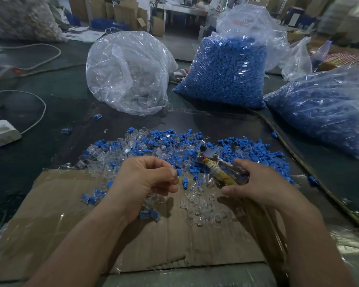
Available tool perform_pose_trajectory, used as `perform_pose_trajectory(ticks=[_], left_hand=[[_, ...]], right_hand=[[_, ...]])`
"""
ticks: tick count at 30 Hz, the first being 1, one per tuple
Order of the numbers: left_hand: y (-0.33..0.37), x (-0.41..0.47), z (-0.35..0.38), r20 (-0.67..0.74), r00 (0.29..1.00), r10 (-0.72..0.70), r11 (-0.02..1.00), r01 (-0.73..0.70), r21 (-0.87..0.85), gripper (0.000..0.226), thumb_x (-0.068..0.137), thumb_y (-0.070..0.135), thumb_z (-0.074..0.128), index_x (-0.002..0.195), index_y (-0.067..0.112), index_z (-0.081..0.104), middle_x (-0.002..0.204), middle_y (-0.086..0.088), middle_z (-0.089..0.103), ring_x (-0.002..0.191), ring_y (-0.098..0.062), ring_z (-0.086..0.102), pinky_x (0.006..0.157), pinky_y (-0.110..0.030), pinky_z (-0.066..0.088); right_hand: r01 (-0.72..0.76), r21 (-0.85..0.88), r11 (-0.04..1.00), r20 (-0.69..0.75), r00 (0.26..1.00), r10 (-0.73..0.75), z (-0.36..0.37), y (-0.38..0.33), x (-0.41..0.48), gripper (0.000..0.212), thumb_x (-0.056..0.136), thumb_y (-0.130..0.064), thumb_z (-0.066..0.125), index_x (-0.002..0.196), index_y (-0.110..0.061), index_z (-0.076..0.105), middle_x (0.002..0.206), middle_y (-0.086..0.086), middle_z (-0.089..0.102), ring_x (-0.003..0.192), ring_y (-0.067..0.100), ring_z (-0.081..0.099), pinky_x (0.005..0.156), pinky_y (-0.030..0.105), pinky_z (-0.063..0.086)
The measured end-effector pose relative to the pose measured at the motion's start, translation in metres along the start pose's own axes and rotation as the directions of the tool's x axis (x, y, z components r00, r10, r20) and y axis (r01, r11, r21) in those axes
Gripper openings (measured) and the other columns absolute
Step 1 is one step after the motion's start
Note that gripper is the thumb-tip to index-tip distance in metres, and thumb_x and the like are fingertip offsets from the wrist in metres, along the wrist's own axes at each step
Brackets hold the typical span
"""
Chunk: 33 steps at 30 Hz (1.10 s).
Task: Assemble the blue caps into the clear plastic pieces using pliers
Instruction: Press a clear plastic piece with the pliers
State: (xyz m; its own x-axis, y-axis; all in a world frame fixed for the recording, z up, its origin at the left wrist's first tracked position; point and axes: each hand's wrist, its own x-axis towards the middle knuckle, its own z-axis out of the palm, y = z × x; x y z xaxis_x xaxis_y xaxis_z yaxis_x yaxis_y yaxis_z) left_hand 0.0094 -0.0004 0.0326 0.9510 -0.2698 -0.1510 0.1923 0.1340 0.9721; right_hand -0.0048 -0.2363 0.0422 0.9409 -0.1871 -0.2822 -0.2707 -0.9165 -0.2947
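Observation:
My left hand (147,179) is curled and pinches a small blue cap (179,172) at its fingertips, above the cardboard. My right hand (257,183) holds the pliers (214,164) by their tape-wrapped handles, with the metal jaws pointing up and left over the pile. A loose heap of blue caps and clear plastic pieces (164,146) lies on the table just beyond both hands. More clear pieces (197,204) are scattered on the cardboard between my hands. Whether the pliers' jaws hold anything is not visible.
A flattened cardboard sheet (91,235) covers the near table. Behind the pile stand a clear bag of clear pieces (129,73) and two bags of blue caps (226,69) (323,108). A white power strip (2,132) with cables lies at the left.

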Motion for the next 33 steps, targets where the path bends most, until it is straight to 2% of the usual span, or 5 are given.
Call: perform_pose_trajectory(ticks=[9,15,21,28,33], left_hand=[[0.000,0.000,0.000,-0.005,1.000,-0.006,1.000,0.006,-0.011,0.007,0.050,0.011,0.069,0.055,0.008,0.065,0.058,-0.012,0.066,0.047,-0.018,0.062,0.046,-0.022,0.052],[0.000,0.000,0.000,0.000,1.000,0.010,1.000,-0.010,-0.011,0.012,0.051,0.013,0.068,0.060,0.006,0.064,0.059,-0.011,0.067,0.049,-0.017,0.063,0.047,-0.021,0.052],[-0.002,0.001,-0.001,-0.005,1.000,0.012,0.999,-0.012,-0.035,0.020,0.057,0.013,0.067,0.072,0.001,0.062,0.064,-0.011,0.069,0.054,-0.017,0.065,0.048,-0.021,0.052],[-0.004,0.001,0.003,-0.072,0.990,0.124,0.987,-0.131,-0.098,0.019,0.060,0.016,0.064,0.074,0.004,0.060,0.065,-0.008,0.070,0.058,-0.016,0.067,0.055,-0.021,0.054],[-0.005,0.000,0.007,-0.140,0.965,0.221,0.965,-0.237,-0.114,0.019,0.060,0.017,0.063,0.075,0.005,0.060,0.067,-0.006,0.070,0.061,-0.017,0.067,0.057,-0.021,0.055]], right_hand=[[-0.020,-0.156,0.987,-0.039,0.999,0.014,0.005,-0.001,0.003,0.098,0.063,-0.065,0.067,0.142,-0.028,0.024,0.149,-0.004,0.027,0.134,0.018,0.026,0.112,0.046,0.017],[0.026,-0.046,0.999,-0.205,0.978,-0.034,0.007,-0.004,0.006,0.043,0.065,-0.044,0.072,0.096,-0.027,0.048,0.082,-0.013,0.046,0.073,0.003,0.043,0.096,0.040,0.039],[0.078,-0.002,0.997,-0.334,0.940,-0.074,0.007,-0.008,0.002,0.042,0.066,-0.032,0.071,0.101,-0.024,0.049,0.083,-0.009,0.052,0.074,0.007,0.049,0.063,0.025,0.042],[0.284,0.083,0.955,-0.486,0.849,-0.210,0.009,-0.016,-0.003,0.046,0.076,-0.009,0.063,0.119,-0.018,0.049,0.088,-0.011,0.047,0.074,0.007,0.045,0.069,0.026,0.034],[0.354,-0.086,0.931,-0.636,0.700,-0.325,0.007,-0.021,-0.010,0.016,0.074,-0.022,0.071,0.089,-0.021,0.064,0.066,-0.025,0.034,0.070,0.012,0.038,0.066,0.027,0.018]])
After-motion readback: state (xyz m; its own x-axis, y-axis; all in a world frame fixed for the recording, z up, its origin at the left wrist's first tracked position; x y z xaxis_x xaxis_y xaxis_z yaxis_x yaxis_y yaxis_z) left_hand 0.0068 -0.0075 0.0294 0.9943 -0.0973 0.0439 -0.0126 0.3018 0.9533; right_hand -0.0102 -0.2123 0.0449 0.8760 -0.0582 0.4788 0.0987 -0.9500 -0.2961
